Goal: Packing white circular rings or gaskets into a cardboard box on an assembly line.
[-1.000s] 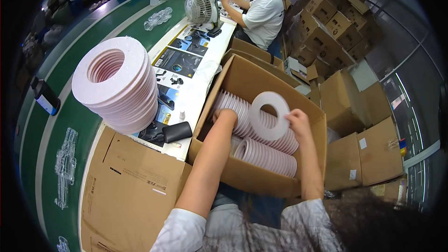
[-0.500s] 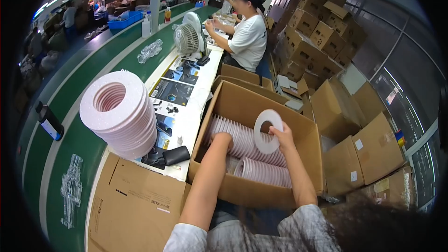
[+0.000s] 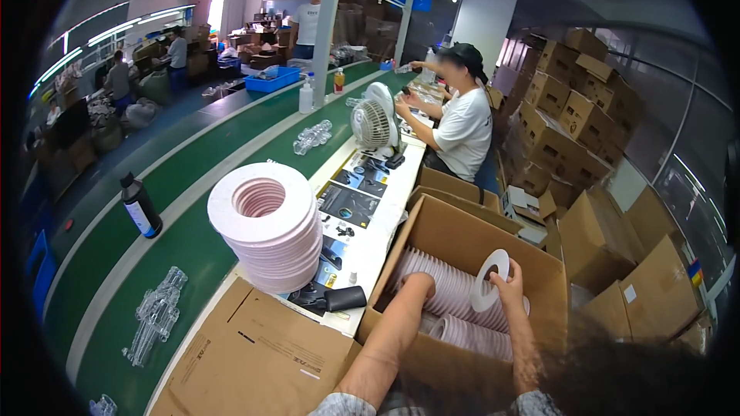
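Note:
My right hand (image 3: 509,283) pinches a flat white ring (image 3: 479,286) by its edge and holds it tilted above the open cardboard box (image 3: 462,223). In the box lie rows of pale pinkish-white rings (image 3: 443,262) standing on edge. My left hand (image 3: 418,286) reaches down into the box beside the far row, its fingers hidden behind my wrist. Left of the box, a tall stack of the same kind of rings (image 3: 266,239) rises from the table edge.
A black case (image 3: 345,298) and a small fan (image 3: 374,123) are on the white table (image 3: 374,243). Clear plastic pieces (image 3: 156,312) and a dark bottle (image 3: 140,204) stand on the green conveyor (image 3: 200,277). A co-worker (image 3: 462,119) sits beyond the box. Cartons (image 3: 578,115) pile up at right.
The whole view has shifted, so the box and table appear farther right and lower. My right hand still holds the ring, now turned more edge-on. My left hand remains in the box.

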### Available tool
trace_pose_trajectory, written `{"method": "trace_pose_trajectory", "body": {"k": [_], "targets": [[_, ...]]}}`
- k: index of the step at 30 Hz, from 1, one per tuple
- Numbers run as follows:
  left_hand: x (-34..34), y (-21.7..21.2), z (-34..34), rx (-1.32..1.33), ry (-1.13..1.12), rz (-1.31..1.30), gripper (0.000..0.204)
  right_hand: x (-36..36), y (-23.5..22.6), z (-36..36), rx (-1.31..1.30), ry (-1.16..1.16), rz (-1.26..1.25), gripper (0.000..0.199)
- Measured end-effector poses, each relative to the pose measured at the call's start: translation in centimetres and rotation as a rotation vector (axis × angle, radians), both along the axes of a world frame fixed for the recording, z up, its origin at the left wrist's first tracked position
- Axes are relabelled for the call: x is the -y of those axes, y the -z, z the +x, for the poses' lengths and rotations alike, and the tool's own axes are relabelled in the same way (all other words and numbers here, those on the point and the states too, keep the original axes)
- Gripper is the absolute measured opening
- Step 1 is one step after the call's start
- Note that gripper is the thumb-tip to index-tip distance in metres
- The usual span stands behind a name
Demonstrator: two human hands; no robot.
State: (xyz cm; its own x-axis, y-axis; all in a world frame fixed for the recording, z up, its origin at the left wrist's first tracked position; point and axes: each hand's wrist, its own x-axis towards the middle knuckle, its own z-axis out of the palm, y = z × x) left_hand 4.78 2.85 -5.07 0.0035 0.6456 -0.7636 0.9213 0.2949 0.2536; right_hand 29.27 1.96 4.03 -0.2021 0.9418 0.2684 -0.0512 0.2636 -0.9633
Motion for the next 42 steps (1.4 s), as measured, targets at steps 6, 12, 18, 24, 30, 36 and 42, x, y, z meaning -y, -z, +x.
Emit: {"method": "trace_pose_trajectory", "body": {"k": [6, 12, 18, 24, 30, 36, 42], "targets": [[0.2, 1.4, -1.3, 0.048, 0.007, 0.028, 0.024, 2.3, -4.2, -0.4, -0.265, -0.125, 0.174, 0.076], [0.5, -2.3, 2.0, 0.09, 0.215, 0.19, 0.019, -0.3, -1.8, 1.7, -0.209, 0.022, 0.024, 0.052], [2.8, -4.7, 0.1, 0.067, 0.116, 0.169, 0.03, 0.9, -3.1, 0.0, -0.419, -0.037, 0.046, 0.039], [3.7, -5.8, 0.8, 0.066, 0.097, 0.177, 0.029, 0.1, -0.9, 2.1, -0.246, -0.007, -0.14, 0.023], [3.8, -5.9, 0.3, 0.058, 0.093, 0.156, 0.03, 0.3, -1.3, 1.6, -0.181, 0.132, -0.272, 0.018], [4.3, -6.6, 0.7, 0.073, 0.132, 0.215, 0.03, -1.3, 1.0, 4.8, -0.196, 0.055, -0.5, 0.02], [4.5, -7.1, 0.7, 0.101, 0.132, 0.173, 0.027, -0.4, 0.1, 4.7, 0.006, 0.097, -0.377, 0.024]]}}
